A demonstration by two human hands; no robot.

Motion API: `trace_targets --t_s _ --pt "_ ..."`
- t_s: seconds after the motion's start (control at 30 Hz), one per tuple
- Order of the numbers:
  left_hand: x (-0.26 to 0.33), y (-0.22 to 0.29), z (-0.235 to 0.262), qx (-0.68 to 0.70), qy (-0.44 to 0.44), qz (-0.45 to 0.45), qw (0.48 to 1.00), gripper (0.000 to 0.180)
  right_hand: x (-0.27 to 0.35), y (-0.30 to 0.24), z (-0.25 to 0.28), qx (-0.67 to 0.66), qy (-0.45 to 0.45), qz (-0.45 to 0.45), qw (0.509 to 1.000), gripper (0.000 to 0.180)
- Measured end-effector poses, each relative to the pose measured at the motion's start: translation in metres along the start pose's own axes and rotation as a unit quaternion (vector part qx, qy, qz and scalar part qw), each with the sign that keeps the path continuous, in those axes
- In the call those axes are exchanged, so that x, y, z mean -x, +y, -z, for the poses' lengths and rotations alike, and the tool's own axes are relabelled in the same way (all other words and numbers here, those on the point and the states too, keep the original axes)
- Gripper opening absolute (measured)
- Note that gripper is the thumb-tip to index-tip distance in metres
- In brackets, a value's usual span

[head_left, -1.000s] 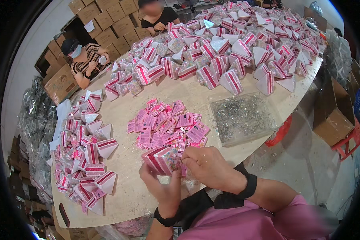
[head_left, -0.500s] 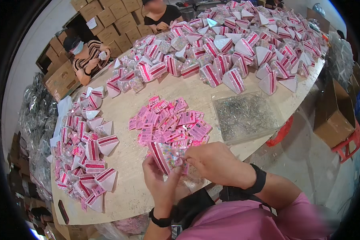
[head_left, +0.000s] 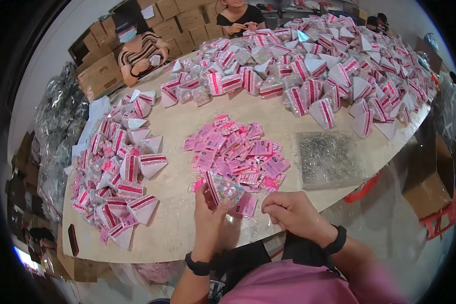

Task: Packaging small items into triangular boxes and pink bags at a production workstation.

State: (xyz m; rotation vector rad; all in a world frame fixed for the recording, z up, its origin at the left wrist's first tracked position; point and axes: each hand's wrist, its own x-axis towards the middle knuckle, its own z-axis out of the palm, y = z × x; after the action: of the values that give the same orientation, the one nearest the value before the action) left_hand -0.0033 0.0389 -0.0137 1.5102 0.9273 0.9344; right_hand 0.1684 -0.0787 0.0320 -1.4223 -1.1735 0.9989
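My left hand (head_left: 209, 219) holds up a small clear packet with a pink striped edge and colourful bits inside (head_left: 222, 186), near the front edge of the table. My right hand (head_left: 289, 213) is just to its right, fingers curled, pinching something small that I cannot make out. Right behind both hands lies a loose heap of flat pink cards (head_left: 238, 152) on the pale table (head_left: 180, 228).
A clear tray of small metal pieces (head_left: 329, 158) sits to the right. Finished cone-shaped pink-and-white packets are piled at the left (head_left: 119, 175) and across the far side (head_left: 314, 66). Two people sit beyond the table by stacked cardboard boxes (head_left: 99, 76). A dark phone (head_left: 73, 239) lies front left.
The packet has turned in my left hand and now faces up. My right hand has come off it and moved slightly to the right and down.
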Motion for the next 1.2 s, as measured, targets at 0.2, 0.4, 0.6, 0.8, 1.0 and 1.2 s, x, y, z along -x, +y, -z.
trace_targets --t_s 0.2,0.4,0.6,0.8,1.0,1.2 --pt "-0.001 -0.004 0.017 -0.157 -0.028 -0.032 0.987 0.05 0.002 0.002 -0.004 -0.041 0.001 -0.046 0.998 0.013" --pt "0.038 0.03 0.004 -0.285 -0.021 -0.306 0.908 0.049 0.004 0.0 -0.005 -0.138 -0.054 -0.108 0.983 0.019" --pt "0.052 0.037 -0.008 -0.169 -0.157 -0.22 0.948 0.052 0.015 -0.003 -0.011 -0.184 -0.121 -0.097 0.971 0.049" --pt "0.055 0.033 -0.003 -0.213 -0.229 -0.24 0.919 0.045 0.017 0.004 -0.003 -0.194 -0.195 -0.121 0.954 0.061" --pt "0.06 0.021 -0.003 -0.236 -0.221 -0.341 0.883 0.023 0.019 0.018 -0.004 -0.226 -0.231 -0.152 0.934 0.058" --pt "0.062 0.019 -0.004 -0.29 -0.201 -0.387 0.852 0.013 0.02 0.019 -0.005 -0.221 -0.216 -0.222 0.925 0.021"
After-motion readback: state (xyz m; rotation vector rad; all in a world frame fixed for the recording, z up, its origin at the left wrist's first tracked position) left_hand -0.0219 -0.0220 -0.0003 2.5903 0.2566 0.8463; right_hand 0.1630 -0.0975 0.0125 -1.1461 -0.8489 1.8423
